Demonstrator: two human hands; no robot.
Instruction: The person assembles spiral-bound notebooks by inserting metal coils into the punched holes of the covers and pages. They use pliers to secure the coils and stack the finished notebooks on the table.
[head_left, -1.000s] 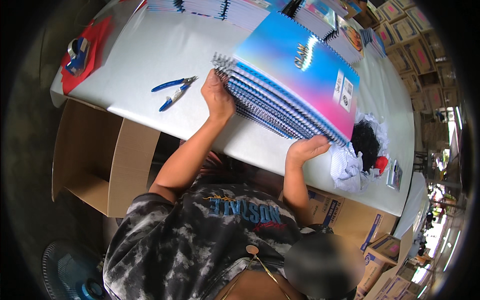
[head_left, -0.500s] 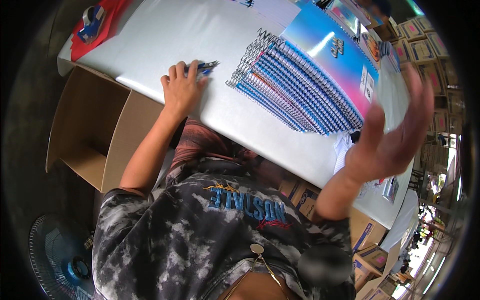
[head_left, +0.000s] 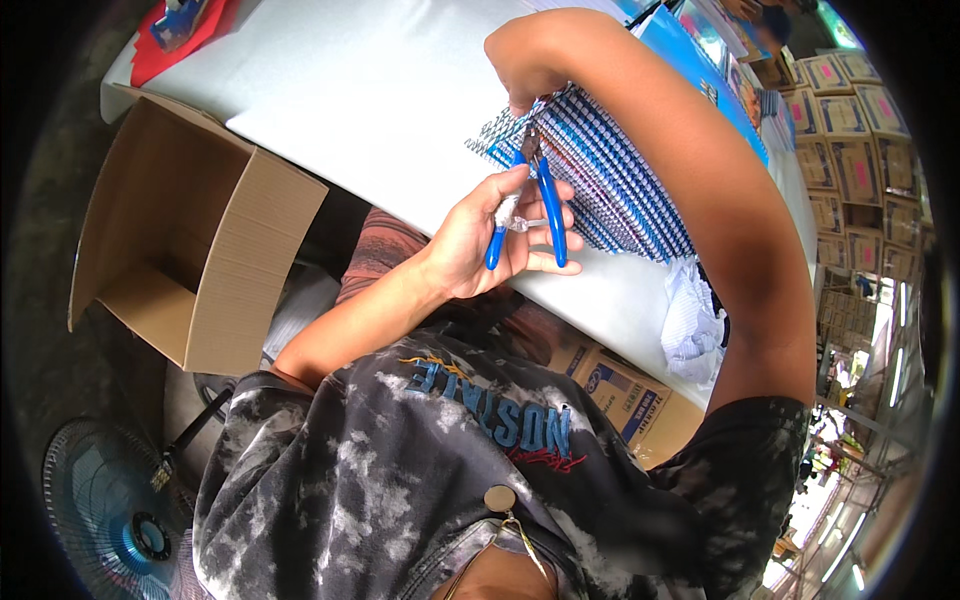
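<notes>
My left hand (head_left: 490, 235) holds blue-handled pliers (head_left: 540, 195) with the handles spread across my palm and the jaws pointing up at the wire coils. My right hand (head_left: 525, 65) reaches over from the right and pinches the near corner of a stack of spiral-bound notebooks (head_left: 610, 170) with blue and pink covers. The stack lies fanned on the white table (head_left: 370, 100), wire bindings toward me. The plier jaws sit just below my right fingertips, at the end of a coil.
An open cardboard box (head_left: 190, 240) stands below the table edge at left. A red tray with a blue item (head_left: 170, 30) lies at the table's far left. White crumpled cloth (head_left: 695, 325) hangs at the right edge. A fan (head_left: 110, 500) is on the floor; stacked cartons (head_left: 850, 130) stand at right.
My left hand picked the pliers up off the table and brought them to the notebook stack. My right hand swung from the air over to the stack's corner.
</notes>
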